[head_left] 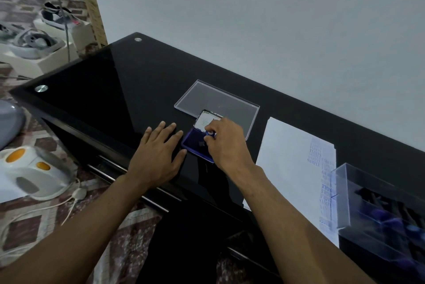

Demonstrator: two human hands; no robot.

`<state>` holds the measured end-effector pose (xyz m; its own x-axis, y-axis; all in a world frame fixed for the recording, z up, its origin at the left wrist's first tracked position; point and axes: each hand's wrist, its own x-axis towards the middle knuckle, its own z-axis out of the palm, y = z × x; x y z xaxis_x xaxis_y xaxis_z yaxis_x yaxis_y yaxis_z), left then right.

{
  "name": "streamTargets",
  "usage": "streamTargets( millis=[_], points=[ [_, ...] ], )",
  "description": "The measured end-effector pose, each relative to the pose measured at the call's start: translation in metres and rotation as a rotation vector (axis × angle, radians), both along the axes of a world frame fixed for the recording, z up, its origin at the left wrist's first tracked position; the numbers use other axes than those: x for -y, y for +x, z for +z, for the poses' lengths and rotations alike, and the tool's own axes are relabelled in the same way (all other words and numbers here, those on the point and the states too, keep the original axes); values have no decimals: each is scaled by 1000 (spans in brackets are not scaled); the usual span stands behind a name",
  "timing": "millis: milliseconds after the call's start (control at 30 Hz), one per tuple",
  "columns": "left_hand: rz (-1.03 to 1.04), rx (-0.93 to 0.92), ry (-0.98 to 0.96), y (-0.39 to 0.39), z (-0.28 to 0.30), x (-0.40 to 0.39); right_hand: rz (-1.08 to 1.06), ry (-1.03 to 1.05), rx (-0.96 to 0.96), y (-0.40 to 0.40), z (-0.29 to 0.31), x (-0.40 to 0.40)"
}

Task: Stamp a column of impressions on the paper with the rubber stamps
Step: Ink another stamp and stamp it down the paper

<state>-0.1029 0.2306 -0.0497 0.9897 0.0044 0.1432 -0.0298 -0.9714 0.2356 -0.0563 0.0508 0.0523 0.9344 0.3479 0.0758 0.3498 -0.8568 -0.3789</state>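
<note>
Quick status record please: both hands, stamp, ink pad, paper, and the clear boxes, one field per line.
left hand: flat on the black table, fingertips at the ink pad's left edge
right hand: pinches a rubber stamp over the ink pad
ink pad: open, lid up
paper: right of the pad, blue impressions along its right side
clear lid: flat behind the pad
clear box: far right, overlapping the paper, stamps inside

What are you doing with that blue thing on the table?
A person is inking a rubber stamp. The right hand pinches the stamp over the open blue ink pad, while the left hand lies flat on the black table beside it. The paper to the right already carries blue impressions.
</note>
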Motion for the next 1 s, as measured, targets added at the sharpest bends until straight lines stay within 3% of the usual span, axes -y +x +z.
streamTargets(
  millis=[1000],
  points=[
    [24, 34, 16, -2, -3, 2, -9, 41, -21, -1, 1, 4]
  ],
)
